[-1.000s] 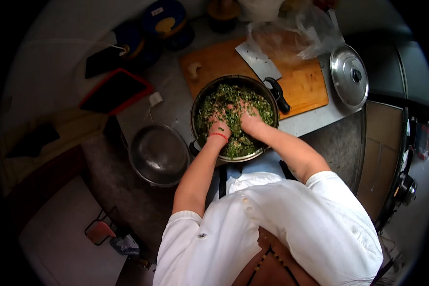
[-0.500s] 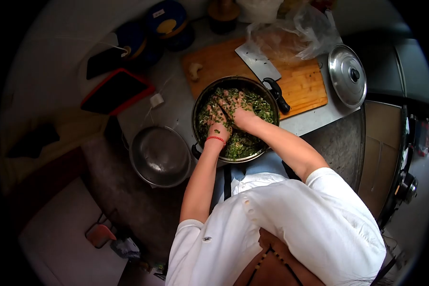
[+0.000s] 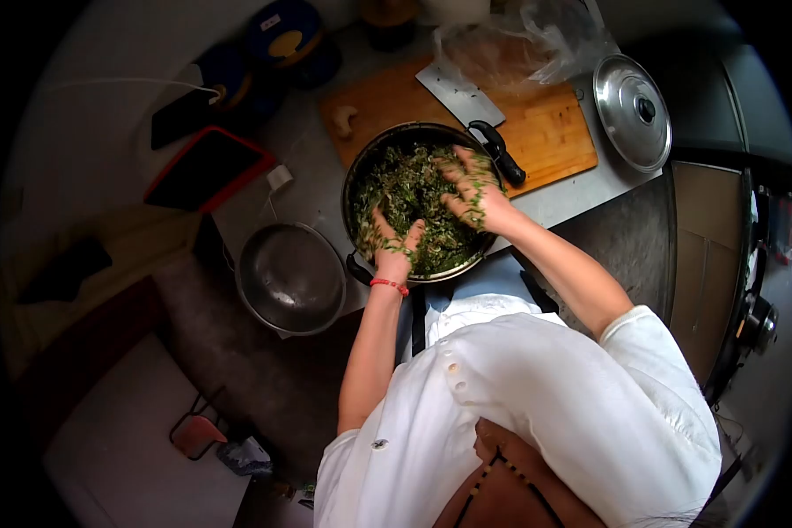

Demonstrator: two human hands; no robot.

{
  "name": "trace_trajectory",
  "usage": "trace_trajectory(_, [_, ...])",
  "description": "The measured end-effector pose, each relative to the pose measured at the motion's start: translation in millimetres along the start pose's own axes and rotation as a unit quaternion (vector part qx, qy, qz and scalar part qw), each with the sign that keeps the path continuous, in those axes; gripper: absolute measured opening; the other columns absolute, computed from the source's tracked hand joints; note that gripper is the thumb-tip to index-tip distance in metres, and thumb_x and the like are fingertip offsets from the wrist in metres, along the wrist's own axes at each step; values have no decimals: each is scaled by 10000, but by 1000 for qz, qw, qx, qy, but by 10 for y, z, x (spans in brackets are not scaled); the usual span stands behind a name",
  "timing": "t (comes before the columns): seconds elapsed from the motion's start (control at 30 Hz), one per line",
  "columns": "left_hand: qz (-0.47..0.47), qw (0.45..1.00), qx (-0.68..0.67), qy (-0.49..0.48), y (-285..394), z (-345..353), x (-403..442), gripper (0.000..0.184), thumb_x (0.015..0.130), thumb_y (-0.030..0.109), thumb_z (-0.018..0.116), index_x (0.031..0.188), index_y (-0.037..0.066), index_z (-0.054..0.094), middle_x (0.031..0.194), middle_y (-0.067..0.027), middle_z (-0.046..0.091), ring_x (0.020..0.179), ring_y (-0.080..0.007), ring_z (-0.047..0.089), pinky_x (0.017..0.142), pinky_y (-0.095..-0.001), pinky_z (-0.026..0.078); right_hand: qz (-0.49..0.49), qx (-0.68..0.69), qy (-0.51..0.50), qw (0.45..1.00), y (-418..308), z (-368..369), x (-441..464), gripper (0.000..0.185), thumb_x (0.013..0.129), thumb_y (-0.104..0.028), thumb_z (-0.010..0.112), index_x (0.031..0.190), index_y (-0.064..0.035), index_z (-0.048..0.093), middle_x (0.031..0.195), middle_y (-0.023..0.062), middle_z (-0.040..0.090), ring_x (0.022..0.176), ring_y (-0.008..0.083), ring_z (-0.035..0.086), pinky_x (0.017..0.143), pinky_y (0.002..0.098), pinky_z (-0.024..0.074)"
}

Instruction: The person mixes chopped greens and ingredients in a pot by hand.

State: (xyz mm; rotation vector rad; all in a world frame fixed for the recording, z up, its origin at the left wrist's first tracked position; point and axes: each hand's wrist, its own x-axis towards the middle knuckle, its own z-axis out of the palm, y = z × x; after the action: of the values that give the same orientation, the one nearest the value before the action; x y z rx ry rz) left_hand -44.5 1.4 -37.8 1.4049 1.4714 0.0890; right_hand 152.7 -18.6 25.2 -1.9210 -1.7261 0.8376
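Note:
A round metal pot (image 3: 354, 159) with black handles holds a chopped green leafy mixture (image 3: 418, 189). My left hand (image 3: 393, 242), with a red bracelet at the wrist, is at the pot's near left side. Its thumb and fingers are apart, with the fingertips touching the greens. Over the right side of the pot, my right hand (image 3: 473, 198) spreads its fingers, and green bits cling to its skin. Whether its fingertips touch the mixture is hard to make out.
Behind the pot lies a wooden cutting board (image 3: 550, 136) with a cleaver (image 3: 462, 95), a pale root piece (image 3: 345, 121) and a clear plastic bag (image 3: 537, 44). A metal lid (image 3: 634, 113) rests at the right. An empty metal bowl (image 3: 292, 280) and a red-framed tablet (image 3: 209, 169) are at the left.
My hands were close together in the middle of the greens. They have moved apart, the left toward the left rim and the right toward the right rim, with fingers spread.

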Motion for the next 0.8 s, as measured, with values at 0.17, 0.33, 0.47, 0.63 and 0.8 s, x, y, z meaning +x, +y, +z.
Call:
trace_trajectory(0.17, [-320,859,-394,-60,578,-251,-144,590,781,457,394,1251,132,246,1289,-72,233,1151,-284,267,855,-544,241,268,167,-13,949,-10,26,10,587,778,-259,463,1250,-39,191,1250,217,228,1168,286,238,954,332,202])
trace_trajectory(0.33, [-260,818,-504,-98,530,-115,65,622,761,508,401,1245,143,262,1271,-73,266,1153,-290,261,888,-562,152,261,902,147,310,669,898,311,459,861,-117,230,1281,-167,52,1300,186,75,1200,308,143,991,386,160])
trace_trajectory(0.47, [-257,836,-478,-83,168,101,390,528,780,403,440,1208,116,329,1264,-75,283,1153,-255,269,913,-480,202,255,624,55,736,340,697,389,414,814,-149,356,1192,-49,219,1177,160,299,1064,258,326,890,328,275])
trace_trajectory(0.63, [-280,797,-535,-7,-35,168,448,396,804,296,440,1143,95,404,1142,-90,395,1056,-231,374,815,-345,366,122,282,29,951,-33,470,298,400,697,-165,525,1052,-10,426,974,155,520,885,251,504,751,323,395])
trace_trajectory(0.8, [256,959,120,22,372,-144,-145,628,671,221,610,1161,-4,289,1098,-210,395,998,-312,408,842,-373,331,-165,102,4,981,-103,69,62,471,676,-126,504,1112,-9,368,1057,219,435,956,325,444,798,354,372])
